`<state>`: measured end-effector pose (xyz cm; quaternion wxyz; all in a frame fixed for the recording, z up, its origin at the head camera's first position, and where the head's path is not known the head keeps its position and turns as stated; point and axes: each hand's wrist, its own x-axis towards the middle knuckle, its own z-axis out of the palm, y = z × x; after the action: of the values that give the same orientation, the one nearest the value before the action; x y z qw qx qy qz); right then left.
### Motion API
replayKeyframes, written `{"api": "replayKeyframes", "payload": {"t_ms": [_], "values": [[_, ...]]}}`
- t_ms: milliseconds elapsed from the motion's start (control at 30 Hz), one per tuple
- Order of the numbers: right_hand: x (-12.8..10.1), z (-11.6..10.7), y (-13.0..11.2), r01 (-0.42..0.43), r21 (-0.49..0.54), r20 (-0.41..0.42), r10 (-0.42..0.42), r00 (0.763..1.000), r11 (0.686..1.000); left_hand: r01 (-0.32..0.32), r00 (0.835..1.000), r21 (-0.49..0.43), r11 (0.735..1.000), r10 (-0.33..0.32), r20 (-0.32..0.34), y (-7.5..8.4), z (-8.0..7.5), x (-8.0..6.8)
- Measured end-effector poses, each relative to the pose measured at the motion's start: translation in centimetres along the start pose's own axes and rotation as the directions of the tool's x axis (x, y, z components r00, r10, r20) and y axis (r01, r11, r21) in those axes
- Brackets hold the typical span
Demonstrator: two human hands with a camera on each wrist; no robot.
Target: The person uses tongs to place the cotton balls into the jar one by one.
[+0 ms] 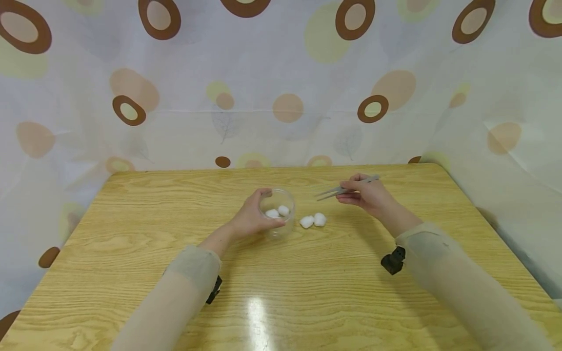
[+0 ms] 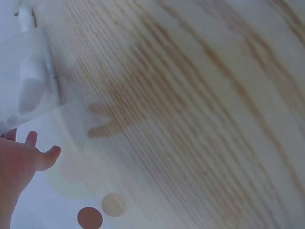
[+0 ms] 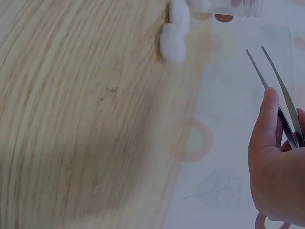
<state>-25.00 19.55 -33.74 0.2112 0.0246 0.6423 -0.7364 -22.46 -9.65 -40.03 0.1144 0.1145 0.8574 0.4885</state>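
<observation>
A small clear glass jar [image 1: 278, 210] stands on the wooden table [image 1: 281, 292] with two white cotton balls [image 1: 278, 212] inside. My left hand [image 1: 251, 217] grips the jar from its left side. In the left wrist view the jar [image 2: 26, 78] shows at the upper left above my fingers [image 2: 40, 155]. Two more cotton balls [image 1: 313, 221] lie on the table just right of the jar, and also appear in the right wrist view [image 3: 175, 31]. My right hand [image 1: 366, 194] pinches grey metal tweezers [image 1: 344, 188], tips apart and empty, pointing left above those balls; the tweezers [image 3: 276, 90] hold nothing.
A patterned curtain [image 1: 281, 83] with brown and green ovals closes off the back and sides of the table. Black wrist camera mounts [image 1: 392, 261] sit on both forearms. Bare wood spreads across the front and both sides.
</observation>
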Motion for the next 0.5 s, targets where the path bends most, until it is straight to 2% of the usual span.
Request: {"api": "replayKeyframes", "payload": {"t_ms": [300, 500], "values": [[0.2, -1.9, 1.7, 0.008, -0.115, -0.048, -0.014, 0.999, 0.993, -0.01, 1.0, 0.01, 1.0, 0.01, -0.002, 0.0, 0.0, -0.1], [0.4, -2.7, 2.7, 0.002, -0.115, -0.049, -0.007, 0.999, 0.993, -0.009, 1.0, 0.011, 1.0, 0.009, -0.003, 0.0, 0.0, -0.1]]}}
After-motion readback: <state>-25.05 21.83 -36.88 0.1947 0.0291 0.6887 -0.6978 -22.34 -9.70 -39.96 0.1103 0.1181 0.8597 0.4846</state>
